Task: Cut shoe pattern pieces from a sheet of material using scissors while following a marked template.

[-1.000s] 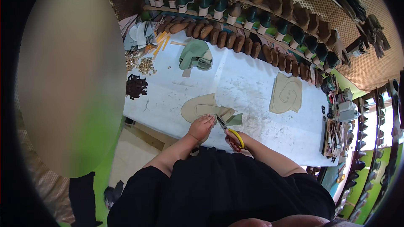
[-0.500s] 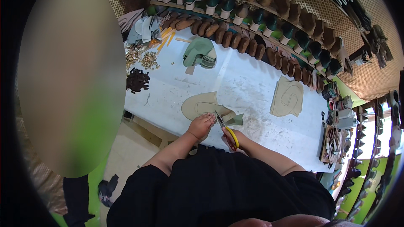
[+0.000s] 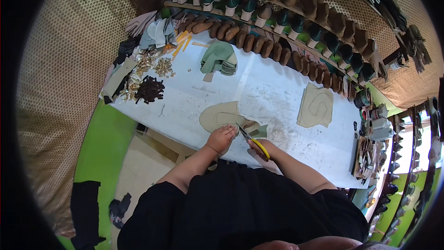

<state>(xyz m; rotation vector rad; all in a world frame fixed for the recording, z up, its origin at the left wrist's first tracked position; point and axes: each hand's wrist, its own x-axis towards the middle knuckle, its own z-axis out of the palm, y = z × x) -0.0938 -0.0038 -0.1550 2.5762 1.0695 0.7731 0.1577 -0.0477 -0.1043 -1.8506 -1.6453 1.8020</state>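
A beige sheet (image 3: 212, 115) with a curved outline drawn on it lies near the front edge of the white table. My left hand (image 3: 223, 139) is closed on its near edge, fingers together on top and thumb hidden. In my right hand (image 3: 257, 147) are scissors (image 3: 260, 148) with yellow handles. Their blades point up and left, with the tips at the sheet beside my left fingertips. Just right of the blades, a strip of the sheet curls up next to a small green scrap (image 3: 260, 131).
Stacked green cut pieces (image 3: 219, 59) lie farther back, another marked beige sheet (image 3: 315, 106) to the right. Dark small pieces (image 3: 150, 90) and gold fittings (image 3: 164, 66) are heaped at left. Shoe lasts (image 3: 273, 48) line the rear shelves; a bundle of pieces (image 3: 364, 158) sits at the right edge.
My right hand and the scissor handles have shifted slightly right, and the scissors lie at a flatter angle. My left hand stays in place. A large blurred shape at left is gone.
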